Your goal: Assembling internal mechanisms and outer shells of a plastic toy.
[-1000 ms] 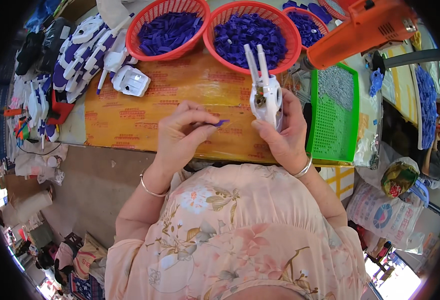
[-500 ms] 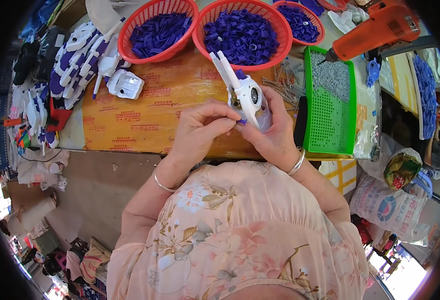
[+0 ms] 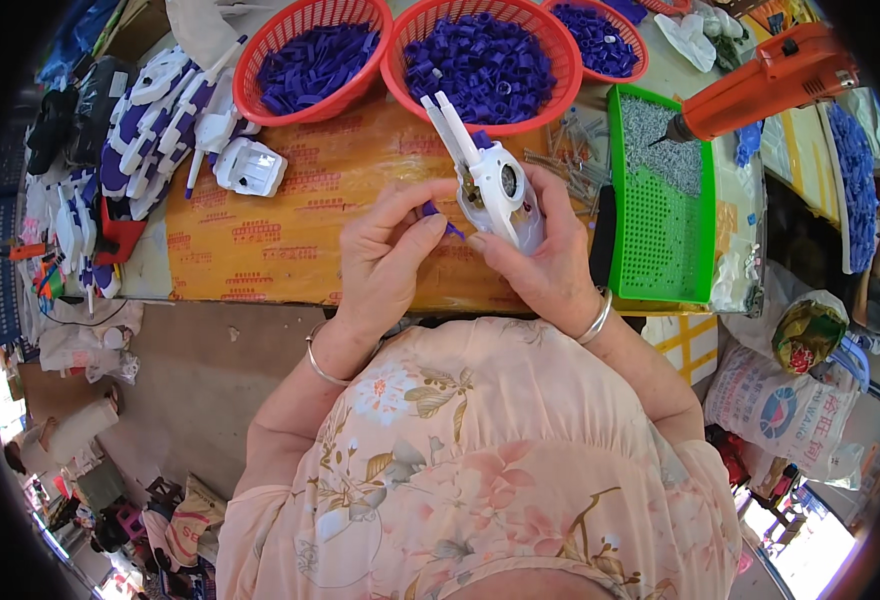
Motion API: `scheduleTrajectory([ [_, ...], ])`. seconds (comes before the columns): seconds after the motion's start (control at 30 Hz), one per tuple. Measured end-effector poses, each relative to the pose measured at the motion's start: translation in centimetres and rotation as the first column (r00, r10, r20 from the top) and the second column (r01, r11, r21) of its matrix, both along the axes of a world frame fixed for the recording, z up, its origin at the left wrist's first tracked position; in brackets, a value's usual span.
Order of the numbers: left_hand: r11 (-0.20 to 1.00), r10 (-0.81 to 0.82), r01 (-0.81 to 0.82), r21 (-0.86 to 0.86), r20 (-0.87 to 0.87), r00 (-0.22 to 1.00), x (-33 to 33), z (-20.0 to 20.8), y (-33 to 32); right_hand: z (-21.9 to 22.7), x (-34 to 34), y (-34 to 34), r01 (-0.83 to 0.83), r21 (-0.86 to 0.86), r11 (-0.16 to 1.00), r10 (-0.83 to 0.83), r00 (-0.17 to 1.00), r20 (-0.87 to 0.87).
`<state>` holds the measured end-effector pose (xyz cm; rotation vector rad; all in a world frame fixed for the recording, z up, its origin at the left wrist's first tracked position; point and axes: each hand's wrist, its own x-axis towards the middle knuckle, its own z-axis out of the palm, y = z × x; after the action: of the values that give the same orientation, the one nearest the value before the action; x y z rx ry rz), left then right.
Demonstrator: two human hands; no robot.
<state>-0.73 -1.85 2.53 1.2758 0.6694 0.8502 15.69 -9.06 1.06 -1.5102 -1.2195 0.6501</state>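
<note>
My right hand [image 3: 545, 255] holds a white plastic toy body [image 3: 490, 180] with two long prongs pointing up and away, over the orange-covered table [image 3: 290, 230]. My left hand [image 3: 390, 255] pinches a small purple plastic piece [image 3: 438, 216] between thumb and fingers, right against the lower left side of the white body. Both wrists wear silver bangles.
Three red baskets of purple parts stand at the back: [image 3: 310, 55], [image 3: 485, 60], [image 3: 600, 30]. A green tray [image 3: 660, 200] of small grey screws lies to the right, with an orange power screwdriver [image 3: 770, 80] above it. Assembled white-and-purple toys [image 3: 150, 130] pile at the left. Sacks [image 3: 780, 400] sit on the floor.
My left hand has carried the purple piece from apart on the left up to the white body. The white body has tilted in my right hand.
</note>
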Motion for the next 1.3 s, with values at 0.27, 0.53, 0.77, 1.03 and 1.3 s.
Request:
scheduleTrajectory([
  [0.27, 0.983, 0.152, -0.15, -0.105, 0.004, 0.988, 1.1, 0.6, -0.8, 0.2, -0.3, 0.0, -0.021, -0.034, 0.999, 0.02, 1.0, -0.023],
  [0.53, 0.983, 0.165, -0.166, -0.075, -0.017, 0.986, 1.5, 0.2, -0.9, 0.7, -0.4, 0.0, -0.051, -0.076, 0.996, 0.05, 0.999, -0.013],
  [0.77, 0.986, 0.159, -0.162, -0.039, -0.059, 0.985, 1.3, 0.0, -0.8, 1.0, -0.4, -0.1, -0.051, -0.104, 0.993, 0.052, 0.999, 0.008],
  [1.03, 0.983, 0.172, -0.175, -0.052, -0.054, 0.984, 1.3, 0.2, -1.0, 0.8, -0.5, 0.0, -0.047, -0.091, 0.995, 0.045, 0.999, -0.023],
  [1.3, 0.979, 0.178, -0.182, -0.094, -0.049, 0.983, 1.5, -0.1, -1.0, 0.6, -0.4, -0.1, -0.04, -0.103, 0.994, 0.037, 0.999, -0.028],
])
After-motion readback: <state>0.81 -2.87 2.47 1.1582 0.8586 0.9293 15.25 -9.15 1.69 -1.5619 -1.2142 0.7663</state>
